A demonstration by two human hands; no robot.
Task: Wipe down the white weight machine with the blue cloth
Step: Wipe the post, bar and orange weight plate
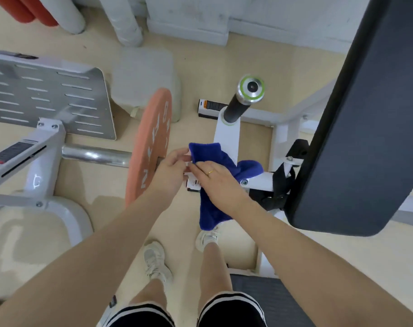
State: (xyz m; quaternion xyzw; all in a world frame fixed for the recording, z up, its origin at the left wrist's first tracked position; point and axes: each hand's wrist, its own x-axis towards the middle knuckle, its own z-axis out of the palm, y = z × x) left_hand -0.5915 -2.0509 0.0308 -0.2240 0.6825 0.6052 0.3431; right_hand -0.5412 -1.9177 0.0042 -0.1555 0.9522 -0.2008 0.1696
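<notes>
The blue cloth point(209, 208) is draped over a white arm of the weight machine point(226, 135), one end up near the handle, the other hanging toward my feet. My right hand point(218, 179) lies on top of the cloth with the fingers fairly straight, a gold ring on one finger. My left hand point(171, 167) is at the cloth's left edge, its fingertips pinching the fabric. Above the cloth, the white arm ends in a black grip with a chrome cap point(251, 88).
An orange weight plate point(151, 142) stands on a chrome bar just left of my hands. A grey slotted footplate point(47, 97) is at far left. A large black pad point(365, 119) looms on the right. My legs and shoes are below on the beige floor.
</notes>
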